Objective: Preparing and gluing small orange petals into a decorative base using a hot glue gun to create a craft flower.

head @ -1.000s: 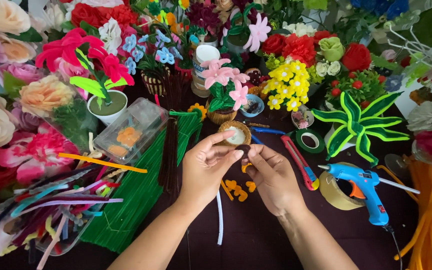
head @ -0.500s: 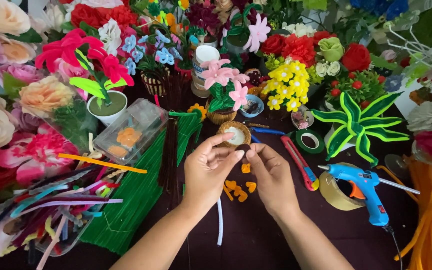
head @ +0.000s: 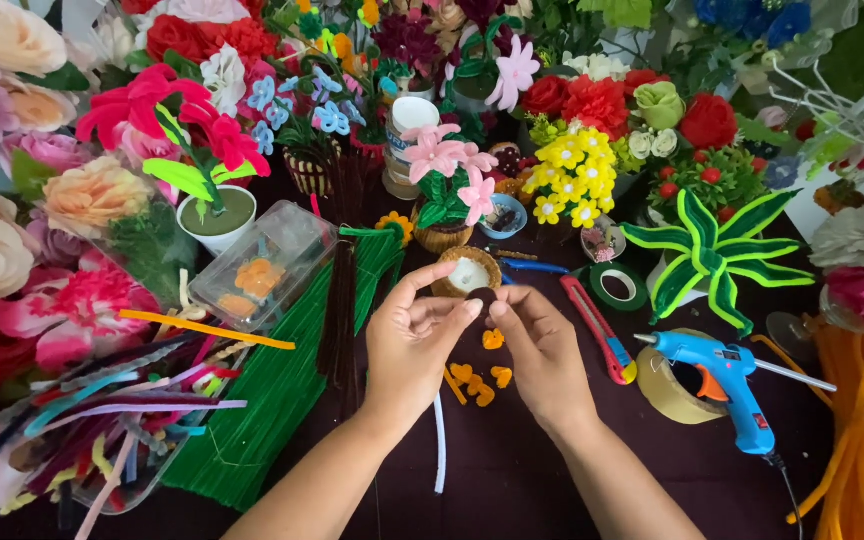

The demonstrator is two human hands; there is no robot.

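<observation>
Dark tabletop [head: 512, 480] crowded with craft flowers | left hand [head: 414, 335] and right hand [head: 542, 350] pinch one small dark piece [head: 482, 297] between fingertips | best kept steady over basket [head: 465, 272], orange petals [head: 477, 375] near

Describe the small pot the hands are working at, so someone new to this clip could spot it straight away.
Start from the blue glue gun at the right of the dark table and look left, past the red-handled cutter, to where the left hand and right hand meet. Just above their fingertips sits the small woven pot. Unlike the potted flowers behind it, it is bare: brown woven sides, plain white filling, nothing planted.
</observation>
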